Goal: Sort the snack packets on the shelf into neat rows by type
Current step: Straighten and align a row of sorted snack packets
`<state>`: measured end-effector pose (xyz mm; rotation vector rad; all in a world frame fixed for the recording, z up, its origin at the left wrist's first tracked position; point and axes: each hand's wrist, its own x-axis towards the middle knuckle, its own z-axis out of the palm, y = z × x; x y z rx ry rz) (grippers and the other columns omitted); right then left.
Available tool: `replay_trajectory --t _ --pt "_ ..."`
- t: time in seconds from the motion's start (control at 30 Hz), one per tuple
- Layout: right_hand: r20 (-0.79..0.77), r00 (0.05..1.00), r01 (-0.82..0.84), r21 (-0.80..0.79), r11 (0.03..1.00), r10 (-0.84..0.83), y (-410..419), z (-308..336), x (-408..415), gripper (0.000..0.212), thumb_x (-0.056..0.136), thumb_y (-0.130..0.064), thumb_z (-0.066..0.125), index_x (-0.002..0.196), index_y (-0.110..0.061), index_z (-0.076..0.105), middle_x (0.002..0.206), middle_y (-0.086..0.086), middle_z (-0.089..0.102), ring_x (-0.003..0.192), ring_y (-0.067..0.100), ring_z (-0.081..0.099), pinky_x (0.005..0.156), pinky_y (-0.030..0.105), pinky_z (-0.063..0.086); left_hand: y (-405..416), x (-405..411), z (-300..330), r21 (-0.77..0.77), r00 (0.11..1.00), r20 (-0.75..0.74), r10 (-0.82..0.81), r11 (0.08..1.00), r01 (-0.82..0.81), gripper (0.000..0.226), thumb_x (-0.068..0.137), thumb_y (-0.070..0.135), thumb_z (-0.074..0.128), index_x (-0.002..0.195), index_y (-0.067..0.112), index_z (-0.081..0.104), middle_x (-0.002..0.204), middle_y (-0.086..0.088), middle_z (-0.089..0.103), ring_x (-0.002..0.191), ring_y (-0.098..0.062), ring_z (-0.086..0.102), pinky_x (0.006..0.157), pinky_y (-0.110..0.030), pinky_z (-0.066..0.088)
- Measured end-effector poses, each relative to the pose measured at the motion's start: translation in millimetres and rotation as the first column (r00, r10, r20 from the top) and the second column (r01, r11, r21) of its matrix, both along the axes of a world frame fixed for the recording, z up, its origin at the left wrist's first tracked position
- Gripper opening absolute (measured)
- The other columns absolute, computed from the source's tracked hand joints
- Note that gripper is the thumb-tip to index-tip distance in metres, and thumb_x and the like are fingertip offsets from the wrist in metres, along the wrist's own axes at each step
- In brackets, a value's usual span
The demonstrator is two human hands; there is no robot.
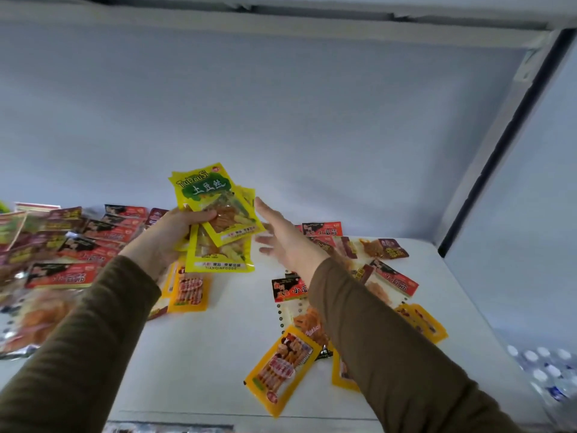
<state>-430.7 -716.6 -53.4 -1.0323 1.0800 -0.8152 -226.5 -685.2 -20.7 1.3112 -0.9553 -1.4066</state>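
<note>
Head view: nearest on the white shelf lies an orange skewer-picture packet. Above it, the left hand grips a fan of yellow packets printed "TuDouSi" and "TIANQINFOODS". Just right of that fan, the right hand hovers with fingers spread, holding nothing. Red packets lie left of the fan.

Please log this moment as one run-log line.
left hand: holds yellow packets | right hand: open, reaching | shelf: packets unsorted
</note>
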Motion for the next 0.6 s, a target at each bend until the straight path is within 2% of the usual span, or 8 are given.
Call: replay_trajectory --t 0.1,0.13,0.23,0.3,0.37,0.5,0.53,0.6 --pt "0.076 0.995 -0.070 0.079 0.994 0.064 -0.6 -17.2 19.3 0.072 0.075 -0.070 0.075 0.131 -0.028 0.061 0.132 0.002 0.064 0.120 0.027 0.062 0.109 0.050 0.045 -6.3 0.9 -18.5 0.045 0.998 0.033 -0.047 0.998 0.045 0.033 0.090 0.012 0.069 0.122 0.000 0.067 0.115 -0.028 0.071 0.079 -0.036 0.076 0.083 -0.065 0.058" --pt "0.074 0.997 -0.038 0.086 0.996 0.032 -2.2 -23.5 23.6 0.061 0.080 -0.062 0.076 0.127 -0.025 0.063 0.126 0.003 0.068 0.117 0.027 0.064 0.104 0.048 0.050 -7.9 -2.0 -24.1 0.049 0.998 0.051 -0.041 0.998 0.039 0.042 0.088 0.013 0.072 0.128 0.002 0.063 0.115 -0.029 0.071 0.078 -0.038 0.075 0.081 -0.067 0.057" --pt "0.136 0.982 0.114 0.140 0.984 -0.133 -6.6 -40.5 26.9 0.046 0.087 -0.036 0.079 0.123 -0.018 0.057 0.121 0.006 0.067 0.112 0.032 0.068 0.086 0.046 0.061 -11.4 -21.1 -39.1 0.050 0.993 0.041 0.111 0.992 -0.113 0.071 0.083 0.009 0.081 0.138 0.013 0.037 0.110 -0.023 0.071 0.076 -0.036 0.075 0.059 -0.050 0.062" --pt "0.080 0.966 0.235 0.116 0.965 -0.245 -9.8 -52.7 26.9 0.058 0.080 -0.037 0.084 0.126 -0.024 0.051 0.126 0.002 0.061 0.117 0.029 0.063 0.094 0.049 0.057 -16.6 -33.9 -50.0 0.050 0.981 0.085 0.173 0.983 -0.177 0.081 0.081 0.010 0.085 0.139 0.018 0.028 0.107 -0.015 0.069 0.077 -0.028 0.075 0.053 -0.037 0.060" --pt "-0.040 0.942 0.334 0.014 0.942 -0.333 -9.9 -59.6 22.4 0.068 0.078 -0.035 0.083 0.135 -0.022 0.048 0.126 0.000 0.056 0.117 0.023 0.056 0.101 0.044 0.051 -18.5 -41.9 -56.8 0.063 0.970 0.204 0.135 0.987 -0.151 0.087 0.080 0.020 0.087 0.142 0.012 0.027 0.104 -0.009 0.067 0.076 -0.021 0.073 0.053 -0.031 0.057" --pt "-0.074 0.884 0.456 -0.082 0.886 -0.462 -4.8 -69.2 12.5 0.075 0.087 -0.026 0.077 0.150 -0.017 0.037 0.147 0.005 0.050 0.133 0.027 0.050 0.111 0.047 0.043 -26.5 -40.6 -66.7 0.044 0.920 0.375 0.116 0.989 -0.142 0.126 0.061 0.053 0.094 0.152 0.009 0.019 0.135 -0.015 0.057 0.117 -0.033 0.063 0.096 -0.046 0.055" --pt "-0.083 0.872 0.474 -0.102 0.875 -0.482 -3.9 -71.4 13.9 0.078 0.088 -0.027 0.076 0.153 -0.019 0.034 0.150 0.004 0.047 0.137 0.028 0.047 0.113 0.049 0.041 -25.5 -41.0 -66.8 0.038 0.902 0.415 0.121 0.988 -0.150 0.120 0.063 0.052 0.093 0.150 0.008 0.023 0.137 -0.014 0.054 0.122 -0.033 0.059 0.099 -0.046 0.052" --pt "-0.131 0.866 0.460 -0.166 0.872 -0.482 1.6 -70.0 18.4 0.083 0.084 -0.037 0.077 0.153 -0.024 0.034 0.151 -0.001 0.047 0.139 0.025 0.046 0.112 0.048 0.042 -24.1 -42.5 -68.3 0.036 0.882 0.464 0.083 0.993 -0.113 0.089 0.077 0.044 0.086 0.142 0.008 0.037 0.132 -0.012 0.059 0.115 -0.028 0.062 0.085 -0.036 0.054"
